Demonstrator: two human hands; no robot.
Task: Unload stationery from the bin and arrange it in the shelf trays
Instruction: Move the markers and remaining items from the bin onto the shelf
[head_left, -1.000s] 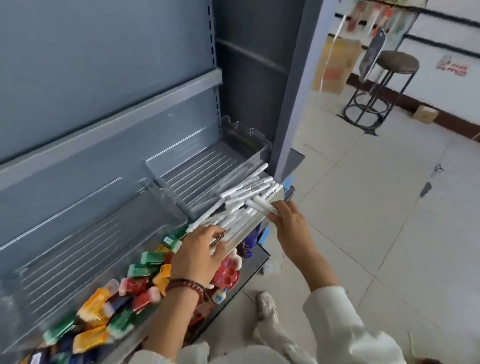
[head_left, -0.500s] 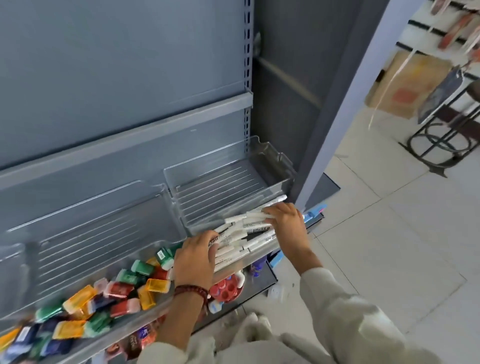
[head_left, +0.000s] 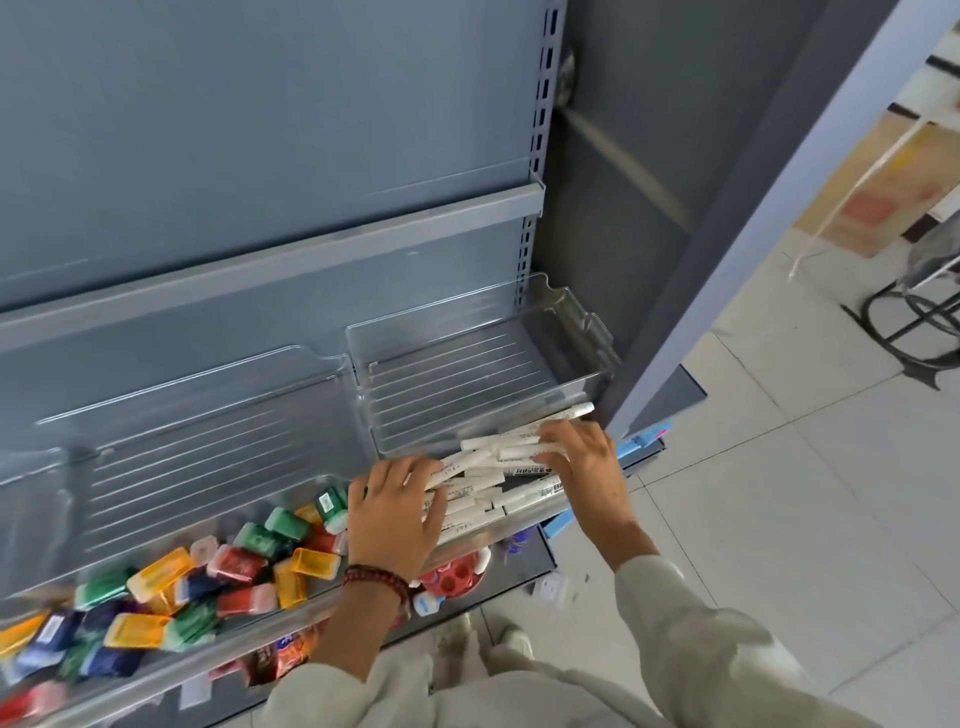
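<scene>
The white pens (head_left: 501, 470) lay in a loose heap between and under the two hands, pointing mostly from one hand to the other. They sat at the front of the shelf, behind its clear front lip (head_left: 498, 535). One pen stuck out beyond the right fingertips.

The left hand (head_left: 395, 514) lay flat over the pens' near ends, fingers spread and fairly straight, pressing down on them. The right hand (head_left: 582, 462) covered the far ends with its fingers bent over the top. Whether it gripped the pens or only rested on them could not be told. The hands were apart, with the heap bridging the gap.

Just beyond the fingertips of both hands stood a small clear tray (head_left: 597, 338) with a ribbed floor. A larger clear tray (head_left: 208, 374) stood out past the left hand. In front of it, just beside the left wrist, a jumble of small coloured boxes (head_left: 234, 566) in green, orange, red and blue filled the shelf front. A dark beaded bracelet (head_left: 376, 577) circled the left wrist, and a pale sleeve (head_left: 691, 613) covered the right forearm.

Below the left wrist, a red round object (head_left: 457, 574) showed on the lower shelf. Well beyond the right hand, across the pale tiled floor (head_left: 779, 519), stood the black metal base of a stool (head_left: 914, 322).
</scene>
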